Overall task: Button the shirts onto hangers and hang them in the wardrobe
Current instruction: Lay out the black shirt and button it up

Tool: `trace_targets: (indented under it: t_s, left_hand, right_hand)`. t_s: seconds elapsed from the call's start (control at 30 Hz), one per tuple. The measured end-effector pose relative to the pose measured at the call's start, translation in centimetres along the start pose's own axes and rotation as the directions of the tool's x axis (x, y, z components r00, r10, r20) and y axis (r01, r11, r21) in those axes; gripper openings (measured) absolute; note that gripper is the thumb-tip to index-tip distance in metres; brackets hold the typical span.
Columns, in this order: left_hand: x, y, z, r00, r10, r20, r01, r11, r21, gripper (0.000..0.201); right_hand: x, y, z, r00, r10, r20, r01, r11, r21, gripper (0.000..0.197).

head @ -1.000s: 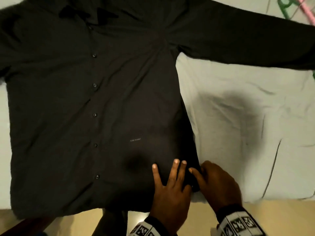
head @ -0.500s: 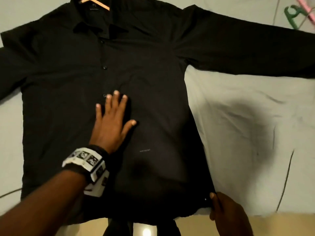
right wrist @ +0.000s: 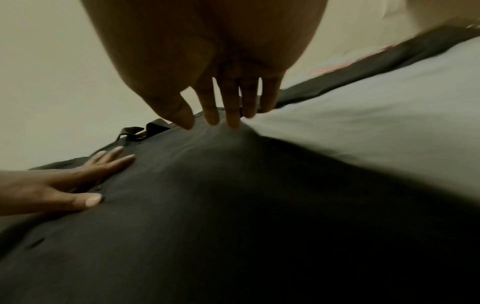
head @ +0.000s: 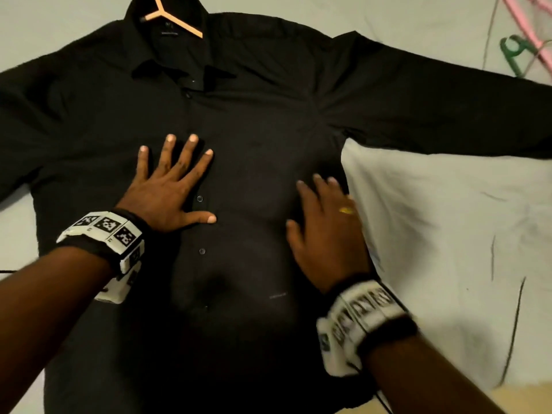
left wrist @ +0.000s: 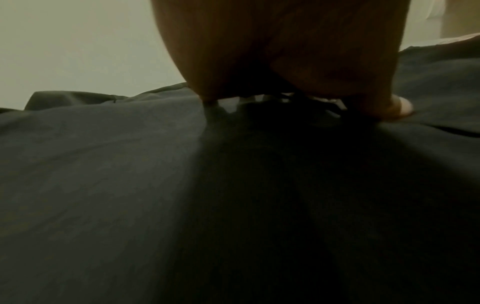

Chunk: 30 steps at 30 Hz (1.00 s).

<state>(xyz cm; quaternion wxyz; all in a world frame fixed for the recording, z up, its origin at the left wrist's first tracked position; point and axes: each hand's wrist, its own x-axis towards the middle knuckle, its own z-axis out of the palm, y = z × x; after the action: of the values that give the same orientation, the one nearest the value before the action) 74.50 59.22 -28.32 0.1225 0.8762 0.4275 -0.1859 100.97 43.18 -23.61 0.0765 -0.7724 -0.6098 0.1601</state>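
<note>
Black shirt [head: 268, 121] lies front up and buttoned on a pale bed sheet [head: 448, 219], sleeves spread, with an orange hanger [head: 176, 17] showing inside its collar. Left hand [head: 167, 189] presses flat on the placket, fingers [head: 191, 150] straight and splayed. Right hand [head: 328, 228] rests flat near the shirt's right side seam, fingers [right wrist: 232, 107] extended, slightly apart (blurred). Green [head: 513, 53] and pink hangers [head: 534, 22] lie at the sheet's far corner.
</note>
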Motion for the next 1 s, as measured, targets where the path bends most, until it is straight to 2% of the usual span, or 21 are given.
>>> trace_targets:
  t_s: [0.07,0.17,0.23,0.3,0.37,0.4,0.43,0.5,0.53,0.57,0.6,0.67,0.73,0.83,0.9,1.0]
  left_hand:
    - [0.7,-0.4,-0.1,1.000,0.020,0.007,-0.020,1.000,0.013,0.124]
    - [1.0,-0.9,0.4,0.999,0.015,0.032,-0.013,0.999,-0.038,0.127]
    - [1.2,-1.1,0.6,0.999,0.011,0.030,-0.009,0.996,-0.086,0.128]
    - [1.4,-1.1,1.0,1.000,0.019,0.012,-0.017,0.994,-0.110,0.129]
    - [1.5,-1.2,1.4,1.000,0.021,-0.003,-0.021,0.993,-0.112,0.130]
    - [1.5,-1.2,1.6,1.000,0.025,-0.006,-0.025,0.993,-0.112,0.131]
    - [1.5,-1.2,1.8,1.000,0.024,-0.009,-0.025,0.994,-0.109,0.131]
    - [1.5,-1.1,2.0,1.000,0.018,-0.020,-0.020,0.994,-0.112,0.130]
    - [1.6,-1.2,2.1,1.000,0.017,-0.018,-0.019,0.993,-0.114,0.129]
    - [1.6,-1.0,2.2,1.000,0.021,-0.013,-0.023,0.992,-0.124,0.129]
    - [1.7,-1.0,2.2,1.000,0.023,-0.008,-0.023,0.991,-0.135,0.130]
    - [1.8,-1.0,2.2,1.000,0.027,0.000,-0.027,0.988,-0.151,0.130]
    - [1.9,-1.0,2.4,0.999,0.032,0.033,-0.027,0.988,-0.153,0.130]
    - [2.0,-1.2,2.4,0.998,0.042,0.041,-0.033,0.979,-0.202,0.130]
    - [2.1,-1.3,2.5,0.998,0.049,0.030,-0.042,0.975,-0.217,0.130]
    - [2.1,-1.4,2.2,0.993,0.048,0.109,-0.024,0.977,-0.211,0.130]
  right_hand:
    - [4.6,-4.3,3.4,0.987,-0.076,0.141,0.089,0.992,-0.092,0.083]
    - [8.5,-5.2,6.3,0.946,-0.214,0.245,0.261,0.948,-0.180,0.084]
    - [9.9,-2.3,6.0,0.963,-0.156,0.220,0.203,0.956,-0.210,0.082]
    - [10.9,0.8,4.7,0.988,0.022,0.153,0.011,0.977,-0.211,0.081]
    - [11.4,1.2,3.7,0.976,0.178,0.123,-0.142,0.956,-0.257,0.081]
    - [11.5,0.3,3.7,0.975,0.196,0.101,-0.161,0.946,-0.282,0.082]
    - [11.6,-1.3,3.9,0.983,0.160,0.087,-0.130,0.951,-0.281,0.083]
    - [11.5,-4.3,4.9,0.987,-0.024,0.158,0.063,0.968,-0.243,0.085]
    - [11.5,-5.0,5.3,0.969,-0.120,0.218,0.170,0.958,-0.232,0.084]
    - [11.5,-4.7,5.5,0.953,-0.157,0.258,0.221,0.945,-0.243,0.082]
    - [11.9,-3.9,5.5,0.954,-0.134,0.268,0.206,0.943,-0.263,0.079]
    - [12.9,-1.8,4.6,0.974,0.041,0.222,0.026,0.956,-0.291,0.077]
    - [14.0,-0.7,3.4,0.969,0.177,0.175,-0.115,0.942,-0.316,0.078]
    - [17.0,-3.1,1.3,0.988,0.111,0.110,-0.072,0.946,-0.315,0.075]
    - [19.8,-5.8,0.3,0.997,0.022,0.072,-0.003,0.969,-0.248,0.070]
    - [25.2,-10.1,-1.0,0.997,-0.066,0.042,0.070,0.991,-0.111,0.052]
